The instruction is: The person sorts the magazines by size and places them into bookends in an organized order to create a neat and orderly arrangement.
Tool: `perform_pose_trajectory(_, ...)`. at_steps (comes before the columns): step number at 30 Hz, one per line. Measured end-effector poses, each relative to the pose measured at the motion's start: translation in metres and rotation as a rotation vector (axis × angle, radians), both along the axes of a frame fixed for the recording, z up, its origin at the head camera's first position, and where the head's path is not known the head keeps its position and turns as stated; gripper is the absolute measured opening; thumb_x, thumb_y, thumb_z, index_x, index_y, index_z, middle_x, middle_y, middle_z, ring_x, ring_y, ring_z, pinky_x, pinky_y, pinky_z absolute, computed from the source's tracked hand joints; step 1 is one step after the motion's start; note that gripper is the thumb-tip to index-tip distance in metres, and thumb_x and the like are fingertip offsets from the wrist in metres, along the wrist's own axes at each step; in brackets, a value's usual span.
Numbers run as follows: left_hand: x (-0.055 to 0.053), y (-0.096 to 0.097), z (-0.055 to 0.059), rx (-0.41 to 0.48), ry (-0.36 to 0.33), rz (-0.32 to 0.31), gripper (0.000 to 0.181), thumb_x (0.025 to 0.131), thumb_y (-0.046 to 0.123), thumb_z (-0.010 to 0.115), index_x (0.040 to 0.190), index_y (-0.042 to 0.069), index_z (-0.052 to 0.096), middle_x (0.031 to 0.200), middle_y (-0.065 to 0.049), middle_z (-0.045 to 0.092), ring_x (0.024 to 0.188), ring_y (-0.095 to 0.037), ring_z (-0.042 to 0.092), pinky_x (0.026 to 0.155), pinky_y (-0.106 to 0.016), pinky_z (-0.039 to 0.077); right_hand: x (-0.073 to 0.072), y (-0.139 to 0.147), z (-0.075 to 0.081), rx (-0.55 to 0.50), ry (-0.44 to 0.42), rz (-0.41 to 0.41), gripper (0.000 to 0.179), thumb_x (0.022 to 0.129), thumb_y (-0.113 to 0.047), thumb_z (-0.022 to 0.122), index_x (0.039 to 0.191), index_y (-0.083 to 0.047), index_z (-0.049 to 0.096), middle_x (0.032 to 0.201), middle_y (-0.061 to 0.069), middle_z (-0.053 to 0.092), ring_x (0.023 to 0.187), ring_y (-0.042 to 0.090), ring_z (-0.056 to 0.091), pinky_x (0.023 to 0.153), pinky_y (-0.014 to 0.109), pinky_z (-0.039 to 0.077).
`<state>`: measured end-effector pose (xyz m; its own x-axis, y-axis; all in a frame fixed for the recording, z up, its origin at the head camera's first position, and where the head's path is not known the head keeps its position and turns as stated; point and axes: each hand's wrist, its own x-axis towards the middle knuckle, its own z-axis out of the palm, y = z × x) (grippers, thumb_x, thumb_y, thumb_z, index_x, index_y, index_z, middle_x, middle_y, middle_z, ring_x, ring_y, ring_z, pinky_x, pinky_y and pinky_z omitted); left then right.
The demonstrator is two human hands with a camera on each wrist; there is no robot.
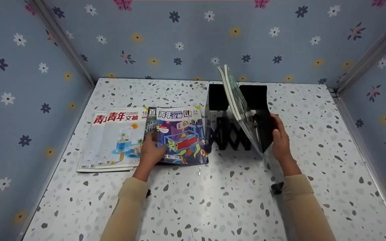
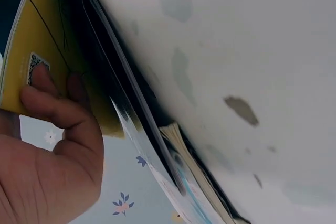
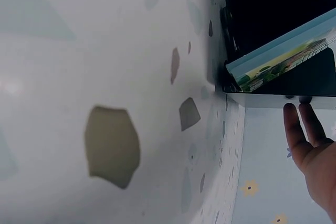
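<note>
My left hand (image 1: pixel 152 152) pinches a purple-covered magazine (image 1: pixel 183 137) at its left edge, thumb on the front. In the left wrist view, its fingers lie against the yellow back cover (image 2: pixel 18 85). Partly beneath it is a dark-covered magazine (image 1: pixel 150 123). A black expandable book rack (image 1: pixel 255 95) with a zigzag base stands to the right. Inside it, a few magazines (image 1: pixel 235 97) lean upright and tilted toward its right side. My right hand (image 1: pixel 281 144) has its fingertips at the outer face of that side, fingers nearly straight in the right wrist view.
Left of the left hand, overlapping white-covered magazines (image 1: pixel 116 145) lie flat, overlapped by the dark one. All stand on a speckled white tabletop (image 1: pixel 206 204). Flower-patterned panels (image 1: pixel 193 40) enclose the table at the back and both sides.
</note>
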<state>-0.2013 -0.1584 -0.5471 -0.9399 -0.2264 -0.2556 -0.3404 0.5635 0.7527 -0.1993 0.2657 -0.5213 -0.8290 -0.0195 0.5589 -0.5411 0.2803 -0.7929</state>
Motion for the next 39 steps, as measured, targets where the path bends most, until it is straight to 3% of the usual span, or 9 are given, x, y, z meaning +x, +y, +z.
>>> perform_pose_trajectory(7, -0.001, 0.004, -0.004, -0.023, 0.051, -0.003, 0.068, 0.092, 0.035, 0.059, 0.151, 0.015, 0.031, 0.131, -0.015, 0.055, 0.113, -0.03, 0.055, 0.092, -0.046, 0.045, -0.001, 0.001, -0.002, 0.017, 0.002, -0.002, 0.043, 0.104, -0.011, 0.033, 0.144, 0.005, 0.036, 0.145, 0.032, 0.036, 0.139, 0.012, 0.037, 0.113, 0.021, 0.026)
perform_pose_trajectory(13, -0.001, 0.005, -0.001, 0.101, 0.062, 0.046, 0.06, 0.09, 0.024, 0.059, 0.147, 0.016, 0.039, 0.134, -0.012, 0.056, 0.119, -0.028, 0.056, 0.097, -0.044, 0.046, -0.001, 0.002, -0.002, 0.018, 0.016, 0.006, 0.044, 0.104, -0.014, 0.033, 0.142, 0.009, 0.034, 0.145, 0.032, 0.037, 0.138, 0.017, 0.039, 0.112, 0.021, 0.028)
perform_pose_trajectory(18, -0.001, 0.008, 0.002, 0.152, 0.073, 0.088, 0.052, 0.09, 0.022, 0.06, 0.14, 0.017, 0.045, 0.124, -0.011, 0.062, 0.114, -0.026, 0.059, 0.094, -0.044, 0.048, -0.001, 0.002, -0.002, 0.016, 0.008, 0.003, 0.045, 0.104, -0.015, 0.033, 0.142, 0.01, 0.034, 0.145, 0.031, 0.037, 0.137, 0.014, 0.039, 0.112, 0.02, 0.028)
perform_pose_trajectory(24, 0.0, 0.01, -0.001, 0.126, 0.167, 0.113, 0.055, 0.089, 0.021, 0.064, 0.14, 0.015, 0.042, 0.109, -0.011, 0.062, 0.096, -0.023, 0.059, 0.081, -0.039, 0.048, 0.0, 0.0, 0.0, 0.026, 0.007, -0.009, 0.043, 0.104, -0.013, 0.033, 0.143, 0.006, 0.036, 0.145, 0.03, 0.038, 0.138, 0.017, 0.038, 0.112, 0.021, 0.027)
perform_pose_trajectory(29, 0.003, 0.015, 0.004, 0.113, 0.241, 0.146, 0.055, 0.088, 0.02, 0.062, 0.141, 0.021, 0.046, 0.09, -0.006, 0.062, 0.083, -0.019, 0.055, 0.074, -0.034, 0.043, 0.0, 0.0, 0.0, 0.027, -0.005, -0.013, 0.043, 0.104, -0.013, 0.033, 0.144, 0.004, 0.036, 0.146, 0.03, 0.037, 0.139, 0.015, 0.038, 0.112, 0.02, 0.027)
perform_pose_trajectory(39, 0.019, 0.032, 0.031, 0.193, 0.491, 0.168, 0.052, 0.086, 0.009, 0.06, 0.136, 0.021, 0.057, 0.077, -0.002, 0.055, 0.06, -0.015, 0.046, 0.055, -0.025, 0.037, 0.002, -0.001, 0.001, 0.034, -0.009, -0.013, 0.044, 0.104, -0.013, 0.032, 0.144, 0.005, 0.035, 0.147, 0.031, 0.036, 0.139, 0.016, 0.036, 0.113, 0.02, 0.026)
